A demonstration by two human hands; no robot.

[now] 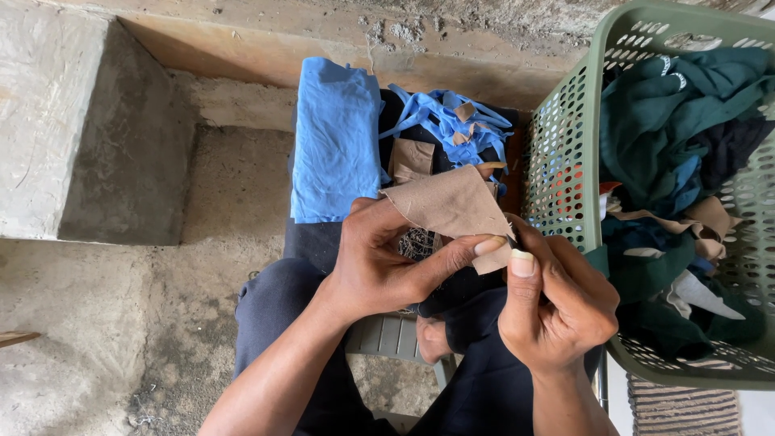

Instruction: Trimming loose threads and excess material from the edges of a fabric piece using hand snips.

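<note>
Right hand (pixel 557 303) and left hand (pixel 379 262) both pinching a tan fabric scrap (pixel 452 206) just left of the green basket (pixel 565 161), still heaped with scraps; beyond the scrap, folded blue cloth (pixel 335 137), blue strips (pixel 452 121)

— One view only, worn on the head. Looks steeply down over the forearms and knees, close on the left hand (pixel 379 262) and right hand (pixel 553 303) at centre frame.

— Facing?

— Forward and down toward a concrete step (pixel 89 129) at upper left. Takes in bare concrete floor (pixel 89 339) on the left, green plastic basket (pixel 565 161) cut off at the right edge. No second view, so no shared ground.
</note>
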